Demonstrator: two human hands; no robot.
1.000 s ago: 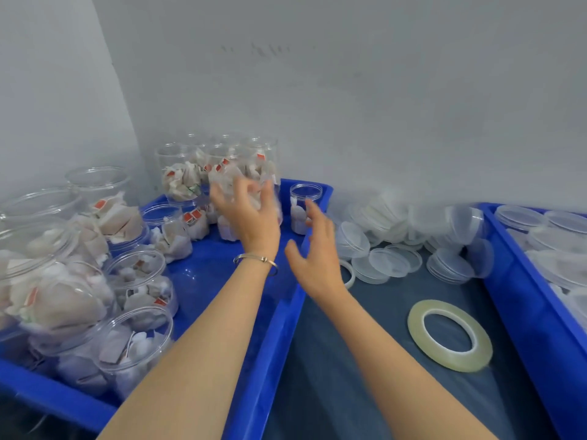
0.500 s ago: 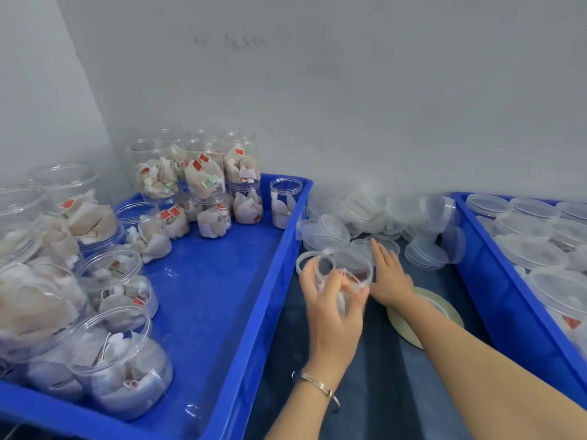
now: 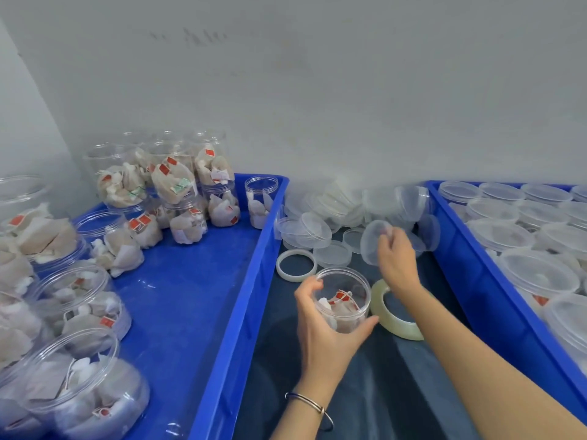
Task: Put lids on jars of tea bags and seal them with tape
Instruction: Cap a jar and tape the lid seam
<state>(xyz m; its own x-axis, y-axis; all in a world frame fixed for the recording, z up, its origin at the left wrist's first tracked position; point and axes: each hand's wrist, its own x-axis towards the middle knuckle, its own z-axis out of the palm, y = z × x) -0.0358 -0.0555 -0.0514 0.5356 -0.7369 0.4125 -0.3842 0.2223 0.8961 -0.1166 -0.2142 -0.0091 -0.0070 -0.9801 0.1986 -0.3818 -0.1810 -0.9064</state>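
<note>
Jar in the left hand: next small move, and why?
Probably bring the lid that the right hand pinches down onto the jar. The left hand grips that jar upright on the dark mat, its mouth is open with tea bags inside, and the lid hangs just above and behind it. Taping comes after.

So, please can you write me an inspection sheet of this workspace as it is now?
Surface: dark table between two blue trays.
Job's things: open jar of tea bags, gripped by the left hand; clear lid pinched by the right hand; tape roll flat beside the jar.
Clutter: loose lids piled by the wall; a white ring.
Grippers: both hands busy.
Cables: nothing seen.
Surroundings: left tray with unlidded jars; right tray with lidded ones; plain wall.
</note>
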